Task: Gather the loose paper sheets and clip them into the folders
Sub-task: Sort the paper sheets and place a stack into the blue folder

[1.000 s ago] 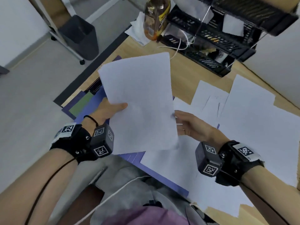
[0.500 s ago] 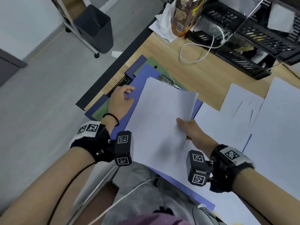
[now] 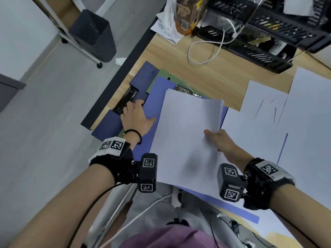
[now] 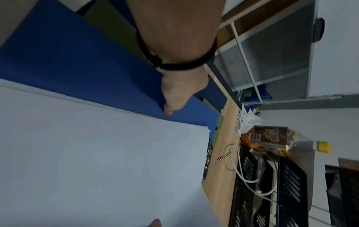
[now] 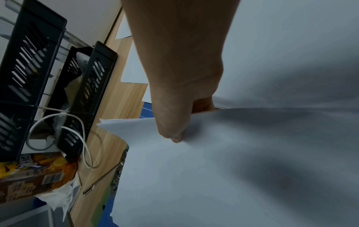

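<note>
Head view shows the right hand (image 3: pixel 217 140) grasping a stack of white sheets (image 3: pixel 188 136) at its right edge, thumb on top and the other fingers under the paper; the right wrist view confirms this pinch. The stack hangs low over an open blue folder (image 3: pixel 154 97), and its far edge almost covers the metal clip (image 3: pixel 186 90) of that folder. The left hand (image 3: pixel 137 116) lies flat with released, spread fingers on the left flap of the blue folder, and its fingertips touch a black clip bar (image 3: pixel 126 100) of a darker folder underneath. A green folder (image 3: pixel 163 75) shows between these two. More loose sheets (image 3: pixel 265 97) lie on the wooden desk (image 3: pixel 211 76) to the right, some overlapping. At the far side stand black trays (image 3: pixel 258 51), a white cable (image 3: pixel 211 58), a bottle (image 3: pixel 188 13) and crumpled tissue (image 3: pixel 166 25). The folders reach the left edge of the desk, which is black; beyond it is grey floor with a dark bin (image 3: pixel 95 34). Bare wood remains between the folders and the trays.
</note>
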### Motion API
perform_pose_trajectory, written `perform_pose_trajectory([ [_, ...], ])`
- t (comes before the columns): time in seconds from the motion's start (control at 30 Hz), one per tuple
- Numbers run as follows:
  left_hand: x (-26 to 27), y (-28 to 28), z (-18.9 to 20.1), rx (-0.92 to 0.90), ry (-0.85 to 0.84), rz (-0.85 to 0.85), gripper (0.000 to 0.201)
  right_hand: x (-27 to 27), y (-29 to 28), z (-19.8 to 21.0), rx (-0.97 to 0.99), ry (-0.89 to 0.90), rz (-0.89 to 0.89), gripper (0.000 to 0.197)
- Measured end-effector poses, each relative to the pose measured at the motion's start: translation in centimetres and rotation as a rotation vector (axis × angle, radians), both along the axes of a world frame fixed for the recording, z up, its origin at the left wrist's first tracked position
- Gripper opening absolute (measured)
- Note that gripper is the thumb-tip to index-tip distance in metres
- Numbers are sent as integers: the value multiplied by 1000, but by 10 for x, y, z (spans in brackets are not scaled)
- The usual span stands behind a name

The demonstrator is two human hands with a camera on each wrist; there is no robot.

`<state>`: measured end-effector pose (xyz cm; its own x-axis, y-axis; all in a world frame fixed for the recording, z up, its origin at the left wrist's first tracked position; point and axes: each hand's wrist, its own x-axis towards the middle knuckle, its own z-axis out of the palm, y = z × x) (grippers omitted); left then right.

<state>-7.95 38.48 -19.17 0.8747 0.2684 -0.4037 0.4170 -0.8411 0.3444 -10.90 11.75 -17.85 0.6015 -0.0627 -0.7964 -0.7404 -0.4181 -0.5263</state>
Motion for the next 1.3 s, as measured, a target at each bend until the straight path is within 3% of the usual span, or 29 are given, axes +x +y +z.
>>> perform_pose_trajectory([
  [0.2,9,-15,0,-87,79,-29,57,-7,-11,3,-27,-37,-39,30],
  [0.4,25,-14,-1,-137,149,-111,50,-17,-9,5,-13,43,-47,31],
  [0.7,48,-22,-21,-282,-40,-74,20,-19,1,6,90,44,-203,21],
  [0.83,55,-32,-19,-236,-187,-74,27,-19,0,7,117,-2,-278,21],
  [1.0,82,-66,-9,-377,-88,-273,53,-24,0,4,133,14,-360,19],
  [1.13,86,-105,4,-419,7,-451,54,-22,-1,1,142,13,-391,21],
  [1.3,66,-155,39,-679,289,-926,50,-22,-2,3,214,22,-363,18],
])
